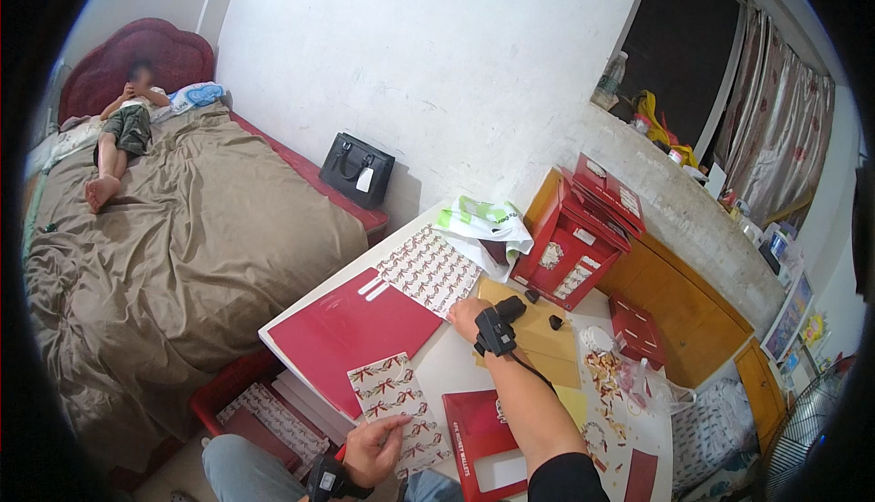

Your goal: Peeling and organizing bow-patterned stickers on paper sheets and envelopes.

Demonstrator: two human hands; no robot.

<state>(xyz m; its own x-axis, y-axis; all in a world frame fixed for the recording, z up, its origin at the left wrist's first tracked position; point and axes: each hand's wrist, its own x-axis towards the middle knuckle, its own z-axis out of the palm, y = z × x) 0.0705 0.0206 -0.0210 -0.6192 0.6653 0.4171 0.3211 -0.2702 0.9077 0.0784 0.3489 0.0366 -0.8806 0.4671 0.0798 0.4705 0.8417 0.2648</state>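
Note:
My left hand (374, 449) grips the near part of a narrow white sheet patterned with wreaths and red bows (393, 396), thumb on top. Reaching over the white table (422, 358), my right hand (466, 317) touches the lower right corner of a larger patterned sheet (431, 270); whether its fingers hold that corner I cannot tell. A plain red sheet (355, 331) lies left of it. Under my right forearm is a red box with a window (482, 434), partly hidden. Gold-coloured envelopes (547, 345) lie beside my right wrist, which wears a black device, as does my left.
A big red box (567, 249) and a plastic bag (489, 225) stand at the back. Small loose cut-outs (605, 379) and a clear bag (649, 389) lie at right. A red bin (205, 399) sits below the left edge. A person (126, 126) lies on the bed; a fan (806, 420) is far right.

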